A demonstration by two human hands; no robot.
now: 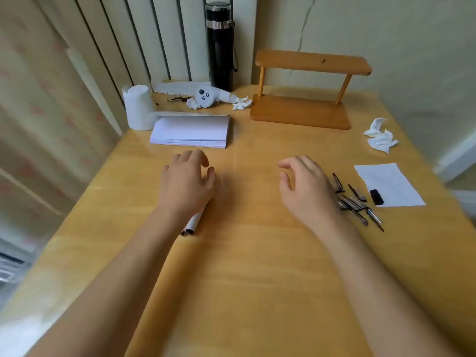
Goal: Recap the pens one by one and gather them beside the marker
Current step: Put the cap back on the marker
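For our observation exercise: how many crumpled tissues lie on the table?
3. One crumpled tissue lies near the right edge; a second sits left of the wooden shelf; a third lies beside the white controller. Others may be hidden.

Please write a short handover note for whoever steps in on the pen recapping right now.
Left hand: empty, fingers loosely curled over the table; its wrist covers part of the white marker.
Right hand: empty and open, just left of the pens.
Pile of pens: lying loose and jumbled by the right hand, next to the sheet of paper. A black cap rests on that sheet's edge.
Done: no pen lies beside the marker yet.
Left: recap each pen and carry it across to the marker.
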